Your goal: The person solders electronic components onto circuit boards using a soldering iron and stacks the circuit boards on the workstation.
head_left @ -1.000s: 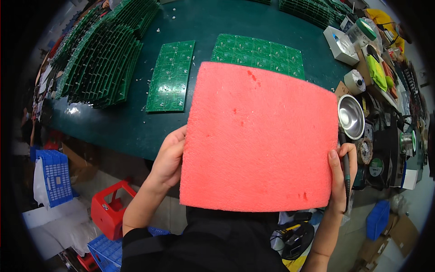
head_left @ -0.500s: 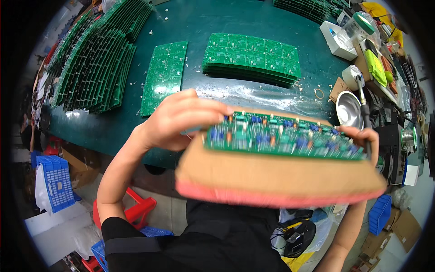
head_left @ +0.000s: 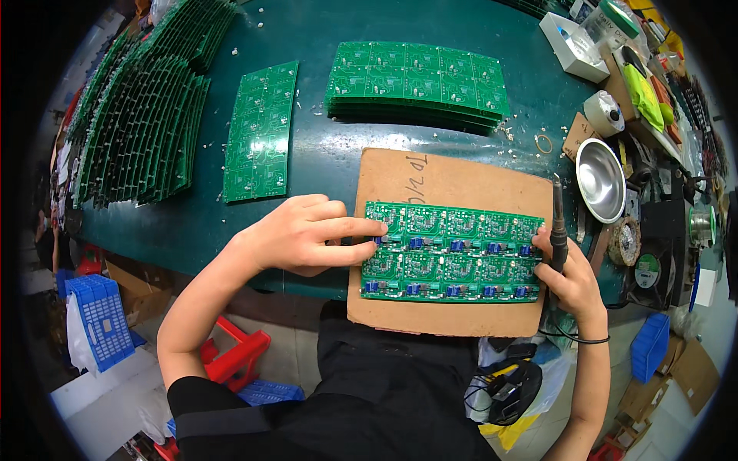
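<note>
A green circuit board panel [head_left: 453, 265] with rows of blue components lies component side up on a flat piece of brown cardboard [head_left: 453, 173]. My left hand [head_left: 304, 234] holds the panel's left end, index finger reaching over its face; the thumb is hidden. At the panel's right end, my right hand [head_left: 575, 284] touches the edge with its fingertips. That same hand carries a soldering iron [head_left: 559, 223], tip pointing away from me, its cord hanging by the wrist.
Beyond the cardboard sit a stack of green panels [head_left: 415, 77] and a single panel [head_left: 261, 131]. Many panels stand in rows [head_left: 142, 131] at the left. To the right are a metal bowl [head_left: 600, 180], a white box [head_left: 573, 48] and a solder spool [head_left: 701, 223].
The panel and cardboard, tilted up and blurred before, now lie flat and nearer the table's front edge. Both hands came down with them. The soldering iron now shows plainly in my right hand.
</note>
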Demonstrator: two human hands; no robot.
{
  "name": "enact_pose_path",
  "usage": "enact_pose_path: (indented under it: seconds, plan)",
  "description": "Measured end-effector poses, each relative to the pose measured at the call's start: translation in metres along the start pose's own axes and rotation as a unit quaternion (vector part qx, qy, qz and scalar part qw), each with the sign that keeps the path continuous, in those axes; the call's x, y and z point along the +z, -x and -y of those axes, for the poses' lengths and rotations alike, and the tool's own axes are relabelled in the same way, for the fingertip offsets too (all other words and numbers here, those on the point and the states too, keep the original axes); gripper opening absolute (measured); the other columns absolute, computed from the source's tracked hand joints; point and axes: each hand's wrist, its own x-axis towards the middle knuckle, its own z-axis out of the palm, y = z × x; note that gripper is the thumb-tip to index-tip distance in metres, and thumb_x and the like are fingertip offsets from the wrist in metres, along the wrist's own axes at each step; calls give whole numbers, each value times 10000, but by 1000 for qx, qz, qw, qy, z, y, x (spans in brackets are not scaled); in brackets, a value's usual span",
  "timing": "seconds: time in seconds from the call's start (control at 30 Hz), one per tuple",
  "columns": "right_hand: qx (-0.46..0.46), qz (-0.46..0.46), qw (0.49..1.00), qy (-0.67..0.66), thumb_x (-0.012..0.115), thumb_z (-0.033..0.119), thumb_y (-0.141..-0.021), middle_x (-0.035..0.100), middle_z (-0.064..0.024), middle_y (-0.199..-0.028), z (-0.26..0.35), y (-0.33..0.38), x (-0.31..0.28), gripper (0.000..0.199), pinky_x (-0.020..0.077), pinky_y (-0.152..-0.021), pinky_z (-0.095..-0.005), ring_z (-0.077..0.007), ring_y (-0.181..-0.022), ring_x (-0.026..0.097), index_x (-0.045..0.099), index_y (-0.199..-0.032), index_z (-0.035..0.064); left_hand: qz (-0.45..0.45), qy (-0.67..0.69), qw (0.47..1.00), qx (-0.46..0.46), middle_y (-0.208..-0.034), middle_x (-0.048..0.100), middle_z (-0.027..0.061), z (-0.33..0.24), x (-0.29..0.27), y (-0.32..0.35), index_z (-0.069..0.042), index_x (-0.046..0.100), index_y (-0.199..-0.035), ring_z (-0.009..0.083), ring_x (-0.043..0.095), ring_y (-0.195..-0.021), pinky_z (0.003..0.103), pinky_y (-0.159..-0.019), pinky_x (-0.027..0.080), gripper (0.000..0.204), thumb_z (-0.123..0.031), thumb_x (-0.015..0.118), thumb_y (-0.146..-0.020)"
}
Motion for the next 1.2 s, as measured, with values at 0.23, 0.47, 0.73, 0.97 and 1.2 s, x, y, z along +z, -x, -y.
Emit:
enact_pose_path:
  seconds: [0.23,0.47,0.73,0.97,1.2]
  plan:
    - [61,-42,997,30,625,94,-710,643,-166,-1164,33,-12,-19,183,454,-955,-500,-370,-1140,591,570,-880,59,-87,86,977,-175,-968,647,65,-11,-17,5,-72,636,-914,186,489,-633,298,-560,384,240,-44,620,-676]
    - [256,-269,911,-180,573,175,-905,599,-143,-914,128,-50,15,330,492,-749,-377,-274,-841,580,581,-1198,24,-165,362,806,-438,-861,510,42,-30,-16,-15,5,582,-977,139,471,-805,244,-763,385,114,-69,502,-945]
    - [281,-232,864,-347,589,92,-891,649,-133,-739,155,-80,49,276,535,-810,-423,-314,-839,656,594,-1122,-59,-174,159,917,-321,-915,618,115,-25,5,-18,-8,576,-915,238,613,-794,337,-711,496,139,37,635,-797]
    - [306,-229,846,-371,588,87,-885,649,-129,-731,152,-90,58,261,540,-802,-419,-293,-831,662,618,-1100,-59,-146,163,912,-347,-930,668,122,-18,11,-16,-34,543,-837,253,607,-768,339,-693,470,134,29,635,-763]
    - [312,-243,842,-367,570,108,-906,648,-138,-758,146,-84,61,268,513,-871,-441,-283,-827,655,598,-1123,-47,-143,160,910,-354,-920,667,112,-15,15,-20,-29,543,-837,258,600,-749,349,-690,471,123,25,630,-769]
